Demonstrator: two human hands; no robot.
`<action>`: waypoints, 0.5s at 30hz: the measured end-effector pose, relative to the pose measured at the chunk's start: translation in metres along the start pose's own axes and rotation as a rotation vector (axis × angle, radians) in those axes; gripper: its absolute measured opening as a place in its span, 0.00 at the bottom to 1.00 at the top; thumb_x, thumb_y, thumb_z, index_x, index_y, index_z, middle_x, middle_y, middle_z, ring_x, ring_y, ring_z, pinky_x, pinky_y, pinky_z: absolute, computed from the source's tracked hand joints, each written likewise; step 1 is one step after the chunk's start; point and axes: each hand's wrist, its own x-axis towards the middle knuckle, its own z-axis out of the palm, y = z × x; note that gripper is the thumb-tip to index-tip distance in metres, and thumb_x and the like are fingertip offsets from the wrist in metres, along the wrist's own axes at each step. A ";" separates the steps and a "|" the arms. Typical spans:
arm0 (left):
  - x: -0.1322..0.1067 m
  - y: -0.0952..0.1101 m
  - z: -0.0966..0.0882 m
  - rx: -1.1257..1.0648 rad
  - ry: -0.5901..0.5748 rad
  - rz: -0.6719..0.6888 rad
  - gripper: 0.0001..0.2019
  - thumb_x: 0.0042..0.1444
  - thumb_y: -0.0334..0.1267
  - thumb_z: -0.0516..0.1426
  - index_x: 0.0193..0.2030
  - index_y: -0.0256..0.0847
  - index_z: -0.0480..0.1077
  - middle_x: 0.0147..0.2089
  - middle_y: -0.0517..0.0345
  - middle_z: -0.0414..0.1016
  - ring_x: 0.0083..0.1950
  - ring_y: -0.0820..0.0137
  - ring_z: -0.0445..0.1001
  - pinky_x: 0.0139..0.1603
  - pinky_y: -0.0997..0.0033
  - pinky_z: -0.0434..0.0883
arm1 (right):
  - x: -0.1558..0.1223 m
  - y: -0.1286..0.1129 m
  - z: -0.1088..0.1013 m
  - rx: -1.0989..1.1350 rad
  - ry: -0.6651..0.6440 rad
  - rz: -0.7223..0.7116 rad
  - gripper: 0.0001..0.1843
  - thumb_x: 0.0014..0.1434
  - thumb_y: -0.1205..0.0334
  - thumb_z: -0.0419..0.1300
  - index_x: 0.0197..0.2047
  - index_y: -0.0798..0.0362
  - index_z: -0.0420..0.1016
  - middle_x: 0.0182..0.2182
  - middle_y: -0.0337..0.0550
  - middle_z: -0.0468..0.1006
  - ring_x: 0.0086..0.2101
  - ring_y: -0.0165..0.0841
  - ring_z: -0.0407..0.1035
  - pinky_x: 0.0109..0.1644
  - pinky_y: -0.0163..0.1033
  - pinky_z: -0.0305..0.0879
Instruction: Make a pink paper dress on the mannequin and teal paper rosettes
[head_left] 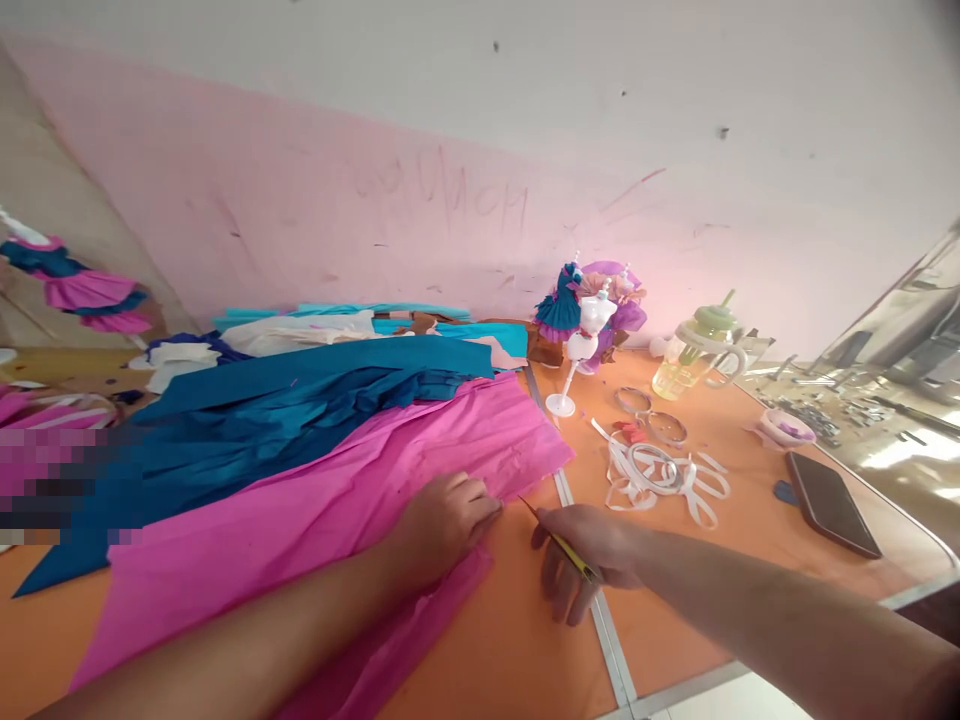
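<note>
My left hand [450, 515] rests on a long pink sheet [330, 480], thin and crinkled like crepe paper, its fingers closed together at the right edge. My right hand [581, 560] is just to the right, over the orange table, gripping a slim yellow-and-black tool [568, 550]. The tool's thin pointed tip reaches toward the sheet's edge near my left fingers; I cannot tell whether they touch. Crumpled dark blue sheets [300, 410] lie behind the pink one.
Small mannequins with paper-like dresses [589, 320] stand at the back. White ribbon [637, 475] and rings [666, 428] lie right of my hands. Farther right are a phone [834, 505], a small bowl [786, 428] and a green-lidded jug [694, 355]. A metal strip [607, 640] crosses the table [525, 640].
</note>
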 end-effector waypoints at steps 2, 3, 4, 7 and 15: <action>-0.001 -0.001 0.005 0.036 0.016 0.022 0.12 0.67 0.38 0.51 0.38 0.43 0.75 0.34 0.57 0.73 0.38 0.65 0.67 0.38 0.64 0.61 | -0.001 -0.002 0.007 0.020 -0.022 0.013 0.25 0.71 0.48 0.32 0.45 0.57 0.62 0.27 0.51 0.79 0.19 0.35 0.74 0.25 0.44 0.74; -0.001 -0.002 0.007 0.037 0.023 0.036 0.11 0.67 0.38 0.51 0.39 0.43 0.75 0.35 0.56 0.73 0.38 0.65 0.67 0.39 0.64 0.61 | 0.000 -0.004 0.010 0.022 -0.022 0.018 0.26 0.71 0.48 0.31 0.45 0.57 0.61 0.27 0.52 0.79 0.19 0.36 0.74 0.24 0.43 0.74; -0.002 -0.003 0.009 0.027 0.029 0.052 0.12 0.68 0.38 0.50 0.40 0.43 0.75 0.35 0.56 0.73 0.38 0.65 0.67 0.39 0.64 0.61 | 0.001 -0.005 0.012 0.030 -0.013 0.013 0.26 0.71 0.49 0.30 0.45 0.57 0.61 0.26 0.53 0.79 0.18 0.36 0.74 0.23 0.42 0.73; -0.003 -0.007 0.015 -0.032 0.075 0.055 0.12 0.68 0.40 0.50 0.46 0.42 0.74 0.37 0.55 0.74 0.39 0.65 0.69 0.41 0.64 0.63 | 0.006 -0.004 0.015 0.061 -0.049 0.009 0.25 0.70 0.49 0.28 0.48 0.56 0.57 0.26 0.55 0.80 0.18 0.38 0.74 0.21 0.41 0.72; 0.003 -0.009 0.008 0.030 0.086 0.016 0.14 0.68 0.38 0.49 0.37 0.41 0.74 0.31 0.58 0.73 0.34 0.68 0.69 0.36 0.66 0.61 | 0.013 -0.008 0.008 0.062 -0.187 0.017 0.23 0.70 0.49 0.26 0.49 0.53 0.52 0.29 0.57 0.81 0.21 0.40 0.77 0.21 0.42 0.73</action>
